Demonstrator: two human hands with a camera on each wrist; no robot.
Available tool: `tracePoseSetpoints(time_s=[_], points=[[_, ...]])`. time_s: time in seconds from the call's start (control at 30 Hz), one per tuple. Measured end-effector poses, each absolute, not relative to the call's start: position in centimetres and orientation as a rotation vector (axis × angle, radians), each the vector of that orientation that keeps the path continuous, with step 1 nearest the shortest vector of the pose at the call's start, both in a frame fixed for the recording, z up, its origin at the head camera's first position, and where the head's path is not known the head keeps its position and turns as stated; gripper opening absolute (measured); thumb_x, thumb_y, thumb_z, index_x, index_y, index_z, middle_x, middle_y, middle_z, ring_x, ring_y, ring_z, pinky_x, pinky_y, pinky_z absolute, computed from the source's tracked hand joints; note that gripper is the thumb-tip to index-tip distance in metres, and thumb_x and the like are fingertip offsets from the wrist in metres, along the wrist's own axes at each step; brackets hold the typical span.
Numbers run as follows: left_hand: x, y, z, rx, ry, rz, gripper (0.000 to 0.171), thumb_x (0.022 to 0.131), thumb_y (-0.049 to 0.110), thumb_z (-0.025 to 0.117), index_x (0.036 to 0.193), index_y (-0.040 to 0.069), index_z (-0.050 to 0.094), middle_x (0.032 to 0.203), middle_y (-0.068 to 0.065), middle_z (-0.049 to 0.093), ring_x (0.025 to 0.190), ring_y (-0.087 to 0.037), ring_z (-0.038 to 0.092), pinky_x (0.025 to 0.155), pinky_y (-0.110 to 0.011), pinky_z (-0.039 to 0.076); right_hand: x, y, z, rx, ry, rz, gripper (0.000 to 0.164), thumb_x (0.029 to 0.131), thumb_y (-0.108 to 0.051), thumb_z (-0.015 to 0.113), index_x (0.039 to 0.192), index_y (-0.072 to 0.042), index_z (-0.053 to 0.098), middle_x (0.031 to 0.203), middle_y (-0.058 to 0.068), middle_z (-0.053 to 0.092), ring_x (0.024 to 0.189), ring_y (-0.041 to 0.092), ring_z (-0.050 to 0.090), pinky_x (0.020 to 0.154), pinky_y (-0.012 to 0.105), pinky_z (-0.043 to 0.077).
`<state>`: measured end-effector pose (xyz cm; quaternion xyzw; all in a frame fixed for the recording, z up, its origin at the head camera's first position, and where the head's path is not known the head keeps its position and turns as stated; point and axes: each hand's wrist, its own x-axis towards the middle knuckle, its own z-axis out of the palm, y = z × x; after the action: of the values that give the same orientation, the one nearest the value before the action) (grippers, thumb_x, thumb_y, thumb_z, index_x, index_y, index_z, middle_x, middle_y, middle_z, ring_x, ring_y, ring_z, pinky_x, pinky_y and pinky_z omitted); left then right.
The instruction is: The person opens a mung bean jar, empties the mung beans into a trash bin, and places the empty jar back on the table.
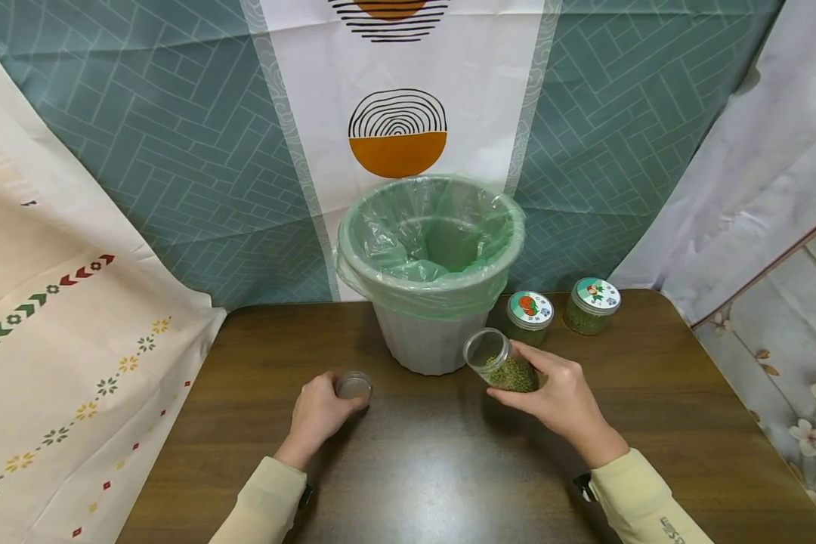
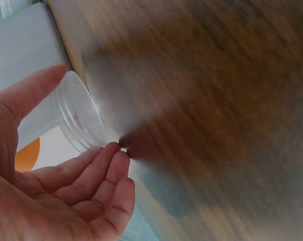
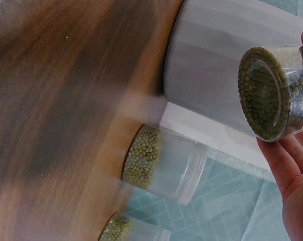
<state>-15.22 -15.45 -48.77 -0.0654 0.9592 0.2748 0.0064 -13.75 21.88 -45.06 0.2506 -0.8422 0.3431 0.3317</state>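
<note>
My left hand (image 1: 318,412) holds a clear round jar lid (image 1: 353,387) by its rim, low over the table. In the left wrist view, the thumb is at one side of the lid (image 2: 80,113) and the fingertips are at the other. My right hand (image 1: 561,393) grips an uncovered clear jar (image 1: 513,373) part filled with small green beans. That jar tilts with its mouth to the left, in front of the bin; the right wrist view shows its bean-covered base (image 3: 264,95).
A bin (image 1: 418,336) with a green plastic liner (image 1: 442,295) stands at the table's back. Right of it are two lidded jars of green beans, one with a tomato-picture lid (image 1: 530,308), another with a green-edged lid (image 1: 596,295). Patterned cloth (image 1: 177,151) hangs behind the wooden table (image 1: 415,468).
</note>
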Motion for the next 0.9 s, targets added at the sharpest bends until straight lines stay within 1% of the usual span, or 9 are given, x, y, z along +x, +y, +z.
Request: tracePoseSetpoints(time_s=[0.2,0.33,0.4,0.5,0.67,0.77,0.83,0.9], points=[[-15.0,-15.7,-49.2,-0.224,3.008,0.776,0.064,0.059,0.047,0.082,0.105,0.005,0.065,0.093,-0.009,0.066,0.074,-0.022,0.06,0.054,-0.033,0.046,-13.7,21.8,-44.8,0.64,-2.202,0.939,0.074,0.049,-0.031,0.091,0.116,-0.014,0.066,0.097,-0.004,0.071,0.083,0.01,0.069,0.074,0.013,0.052],[-14.8,-15.8,-49.5,-0.205,3.019,0.761,0.059,0.059,0.041,0.084,0.101,0.004,0.066,0.091,-0.011,0.062,0.077,-0.024,0.058,0.059,-0.037,0.048,-13.7,21.7,-44.7,0.63,-2.19,1.001,0.073,0.049,-0.028,0.091,0.116,-0.013,0.066,0.097,-0.004,0.071,0.082,0.012,0.069,0.074,0.013,0.052],[-14.7,-15.8,-49.6,-0.194,3.018,0.772,0.059,0.059,0.038,0.086,0.102,0.003,0.067,0.092,-0.012,0.062,0.079,-0.025,0.059,0.061,-0.038,0.049,-13.6,21.7,-44.6,0.618,-2.189,1.015,0.073,0.049,-0.028,0.092,0.116,-0.014,0.066,0.097,-0.004,0.072,0.083,0.012,0.069,0.075,0.014,0.053],[-14.7,-15.8,-49.4,-0.2,3.017,0.77,0.061,0.058,0.038,0.087,0.103,0.002,0.066,0.092,-0.013,0.062,0.08,-0.026,0.059,0.063,-0.039,0.051,-13.6,21.9,-44.3,0.581,-2.201,1.016,0.073,0.049,-0.029,0.092,0.116,-0.016,0.066,0.096,-0.004,0.072,0.083,0.012,0.069,0.075,0.015,0.053],[-15.0,-15.8,-48.0,-0.222,3.018,0.737,0.06,0.055,0.043,0.086,0.095,0.004,0.064,0.088,-0.011,0.06,0.075,-0.025,0.058,0.059,-0.037,0.048,-13.5,22.6,-43.2,0.489,-2.206,1.013,0.074,0.045,-0.028,0.093,0.113,-0.016,0.068,0.095,0.0,0.073,0.084,0.009,0.069,0.075,0.01,0.051],[-15.3,-15.9,-46.2,-0.164,3.045,0.737,0.067,0.057,0.045,0.084,0.104,0.002,0.064,0.096,-0.013,0.064,0.08,-0.027,0.06,0.062,-0.039,0.049,-13.5,23.2,-42.3,0.443,-2.196,1.028,0.072,0.044,-0.025,0.094,0.111,-0.014,0.069,0.094,0.004,0.073,0.086,0.004,0.067,0.076,0.008,0.051],[-15.4,-16.0,-44.5,-0.117,3.059,0.751,0.073,0.061,0.047,0.082,0.114,0.0,0.061,0.106,-0.017,0.065,0.089,-0.031,0.063,0.068,-0.043,0.052,-13.6,23.6,-41.5,0.42,-2.182,1.035,0.071,0.044,-0.023,0.094,0.111,-0.014,0.069,0.093,0.005,0.073,0.087,0.001,0.066,0.077,0.007,0.05],[-15.6,-16.1,-42.5,-0.072,3.074,0.777,0.076,0.067,0.047,0.078,0.122,-0.001,0.058,0.117,-0.019,0.063,0.099,-0.033,0.062,0.075,-0.046,0.052,-13.7,24.0,-40.7,0.403,-2.159,1.044,0.071,0.044,-0.021,0.094,0.11,-0.015,0.07,0.092,0.007,0.073,0.087,-0.002,0.066,0.076,0.007,0.05]])
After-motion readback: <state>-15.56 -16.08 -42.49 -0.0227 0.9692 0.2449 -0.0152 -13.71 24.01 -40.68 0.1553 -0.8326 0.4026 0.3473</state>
